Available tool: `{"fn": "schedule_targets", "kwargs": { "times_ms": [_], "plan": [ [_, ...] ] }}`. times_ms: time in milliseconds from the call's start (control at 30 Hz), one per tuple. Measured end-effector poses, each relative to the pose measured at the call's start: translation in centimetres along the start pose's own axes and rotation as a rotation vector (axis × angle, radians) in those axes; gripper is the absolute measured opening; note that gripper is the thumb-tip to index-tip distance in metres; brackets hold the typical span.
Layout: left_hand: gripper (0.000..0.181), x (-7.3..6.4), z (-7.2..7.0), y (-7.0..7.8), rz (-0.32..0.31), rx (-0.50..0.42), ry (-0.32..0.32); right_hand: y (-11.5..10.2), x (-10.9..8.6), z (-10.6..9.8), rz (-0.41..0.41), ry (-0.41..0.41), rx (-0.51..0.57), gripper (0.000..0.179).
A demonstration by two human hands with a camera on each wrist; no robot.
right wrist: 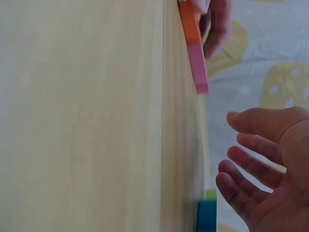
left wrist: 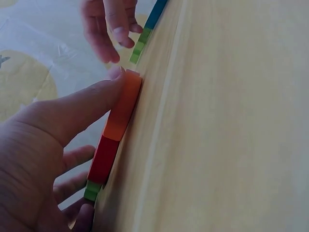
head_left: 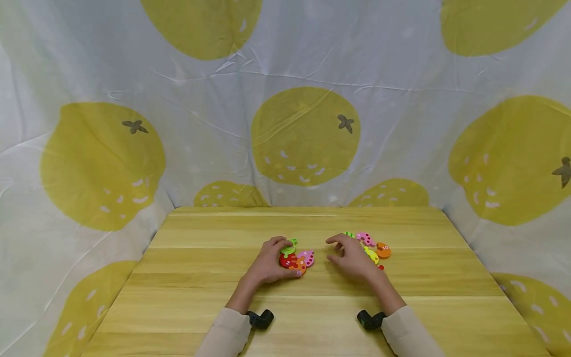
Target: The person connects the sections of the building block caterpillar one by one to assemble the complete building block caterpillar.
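Note:
My left hand (head_left: 266, 264) holds the edges of a joined row of flat numbered puzzle pieces on the table. Its thumb is against the orange piece (head_left: 301, 268) marked 3, and its fingers reach round the green piece (head_left: 289, 249). Between those sits a red piece (head_left: 286, 262) marked 2; a pink piece (head_left: 308, 257) marked 4 is at the right end. My right hand (head_left: 355, 259) hovers with fingers loosely bent and holds nothing. It partly covers other pieces, among them a yellow one (head_left: 371, 255). A blue piece (right wrist: 207, 216) shows below it in the right wrist view.
Past the right hand lie a pink piece (head_left: 366, 239), an orange piece (head_left: 383, 250) marked 10 and a bit of green (head_left: 350, 234). The wooden table (head_left: 312, 317) meets a lemon-print cloth (head_left: 214, 134) at its back and sides.

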State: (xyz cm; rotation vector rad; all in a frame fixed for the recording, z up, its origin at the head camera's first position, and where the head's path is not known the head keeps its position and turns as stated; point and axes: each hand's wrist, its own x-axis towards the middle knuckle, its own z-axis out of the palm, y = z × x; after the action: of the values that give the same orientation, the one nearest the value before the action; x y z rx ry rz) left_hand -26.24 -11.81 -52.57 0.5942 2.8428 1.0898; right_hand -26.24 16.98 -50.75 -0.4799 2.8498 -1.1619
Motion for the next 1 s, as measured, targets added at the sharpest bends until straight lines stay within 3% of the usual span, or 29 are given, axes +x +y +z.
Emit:
{"fn": "schedule_targets", "kwargs": {
  "times_ms": [267,600,1000],
  "plan": [
    [0.085,-0.1,-0.5,-0.1,-0.024,0.021,0.039,2.8,0.5,-2.1,-0.034,0.136,-0.063,0.044],
    [0.092,-0.1,-0.5,-0.2,-0.027,0.021,-0.003,3.9,1.1,-2.7,0.052,0.063,-0.161,0.057],
    [0.093,-0.3,-0.4,-0.3,-0.021,0.068,0.064,4.0,1.6,-2.5,0.083,0.040,-0.159,0.046]
  ]
}}
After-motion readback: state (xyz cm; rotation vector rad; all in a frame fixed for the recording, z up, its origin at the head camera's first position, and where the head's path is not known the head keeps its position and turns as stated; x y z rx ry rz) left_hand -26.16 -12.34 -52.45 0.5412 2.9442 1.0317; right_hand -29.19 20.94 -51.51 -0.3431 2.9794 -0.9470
